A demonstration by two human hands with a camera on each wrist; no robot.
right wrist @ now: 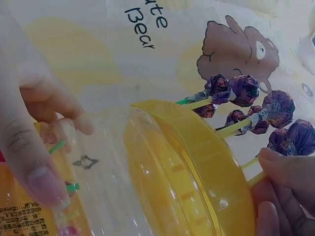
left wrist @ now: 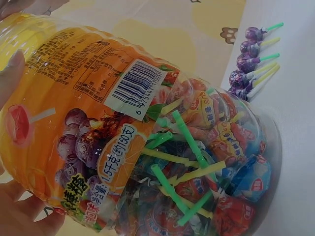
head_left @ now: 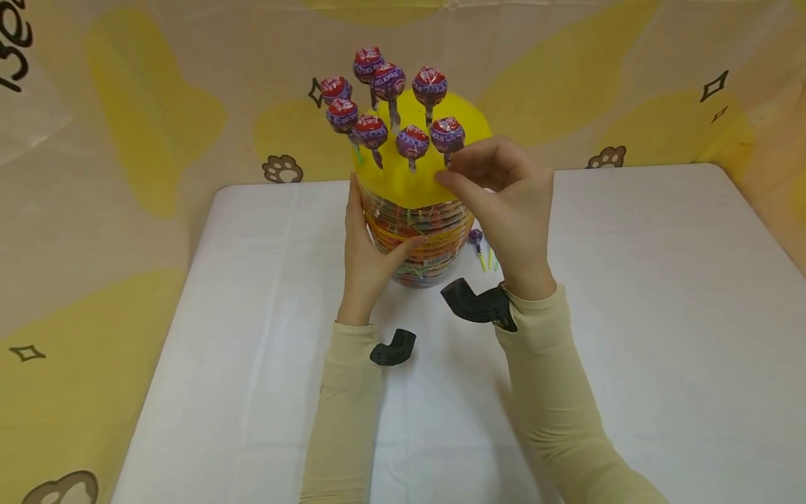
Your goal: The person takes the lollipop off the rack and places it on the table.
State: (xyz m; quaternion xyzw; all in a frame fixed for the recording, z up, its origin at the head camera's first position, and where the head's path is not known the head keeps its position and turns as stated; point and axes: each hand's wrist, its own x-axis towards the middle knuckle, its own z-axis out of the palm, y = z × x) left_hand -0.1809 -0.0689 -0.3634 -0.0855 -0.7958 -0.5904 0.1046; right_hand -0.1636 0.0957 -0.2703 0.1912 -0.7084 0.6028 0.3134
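Observation:
A clear ribbed jar of wrapped lollipops (left wrist: 197,162) with an orange label and a yellow lid (right wrist: 206,152) stands upright on the table. Several purple-and-red lollipops (head_left: 413,142) stick up from the lid by their sticks. The left hand (head_left: 371,259) grips the jar's side, thumb across its front, fingers around the left. At the lid's front right, the right hand (head_left: 513,203) pinches the stick of a lollipop (head_left: 448,134) between thumb and forefinger; in the right wrist view that stick meets the lid. Whether its end is inside cannot be told.
More purple lollipops (left wrist: 247,62) lie in a row on the white tablecloth (head_left: 220,336), just right of the jar in the head view. A patterned yellow-and-cream cloth (head_left: 403,21) hangs behind the table. Black curved wrist devices (head_left: 475,302) sit at both cuffs.

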